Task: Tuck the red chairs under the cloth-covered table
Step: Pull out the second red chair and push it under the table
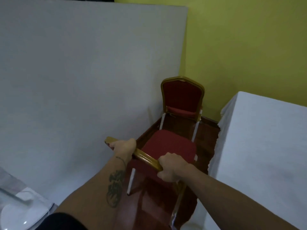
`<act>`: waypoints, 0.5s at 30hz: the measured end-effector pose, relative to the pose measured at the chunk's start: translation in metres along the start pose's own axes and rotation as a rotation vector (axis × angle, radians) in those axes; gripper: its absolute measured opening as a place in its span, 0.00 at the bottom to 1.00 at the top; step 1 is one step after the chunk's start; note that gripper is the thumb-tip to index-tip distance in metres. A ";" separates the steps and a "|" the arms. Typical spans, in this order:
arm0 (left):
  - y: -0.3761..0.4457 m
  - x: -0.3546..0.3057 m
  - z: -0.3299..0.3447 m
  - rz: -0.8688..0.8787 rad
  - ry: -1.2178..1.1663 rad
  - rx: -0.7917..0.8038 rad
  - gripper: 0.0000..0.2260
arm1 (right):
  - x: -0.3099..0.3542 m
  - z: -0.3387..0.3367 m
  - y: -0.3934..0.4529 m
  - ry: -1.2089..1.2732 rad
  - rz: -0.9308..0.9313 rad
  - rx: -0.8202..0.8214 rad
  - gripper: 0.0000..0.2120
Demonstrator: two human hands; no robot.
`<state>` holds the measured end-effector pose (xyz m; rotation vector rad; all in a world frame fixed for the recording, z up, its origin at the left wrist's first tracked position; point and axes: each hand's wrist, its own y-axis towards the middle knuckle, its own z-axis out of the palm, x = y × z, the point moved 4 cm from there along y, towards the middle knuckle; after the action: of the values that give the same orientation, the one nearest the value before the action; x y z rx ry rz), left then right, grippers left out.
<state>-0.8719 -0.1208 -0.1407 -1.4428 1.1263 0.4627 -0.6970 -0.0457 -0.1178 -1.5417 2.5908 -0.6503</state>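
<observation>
A red chair (167, 146) with a gold frame stands in the narrow aisle right of the large cloth-covered table (83, 80). Both hands grip the gold top rail of its backrest: my left hand (123, 146) near the rail's left end, my right hand (172, 166) at its right end. The seat points away from me, beside the table's right edge. A second red chair (182, 98) stands farther back against the yellow wall, facing me, next to the table's far corner.
Another white-clothed table (265, 155) borders the aisle on the right. The dark wooden floor (156, 205) shows between the two tables. A white plate (18, 216) and a folded napkin lie at the lower left. The yellow wall (240, 47) closes the far end.
</observation>
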 end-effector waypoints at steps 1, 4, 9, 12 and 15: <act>0.001 -0.002 0.003 0.014 0.027 0.017 0.41 | 0.001 0.003 -0.002 0.011 0.003 -0.014 0.11; 0.006 -0.007 0.016 0.049 0.149 0.091 0.34 | -0.004 0.008 -0.001 0.081 0.050 -0.008 0.13; 0.053 -0.032 0.061 0.083 0.304 0.230 0.32 | -0.026 0.000 0.027 0.216 0.220 -0.006 0.07; 0.074 -0.052 0.084 0.102 0.345 0.322 0.31 | -0.029 -0.008 0.051 0.262 0.332 -0.018 0.07; 0.110 -0.067 0.107 0.102 0.387 0.419 0.31 | -0.026 -0.015 0.075 0.307 0.438 -0.029 0.07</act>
<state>-0.9593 0.0190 -0.1695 -1.1312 1.5077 0.0040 -0.7502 0.0120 -0.1366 -0.8778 3.0257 -0.8534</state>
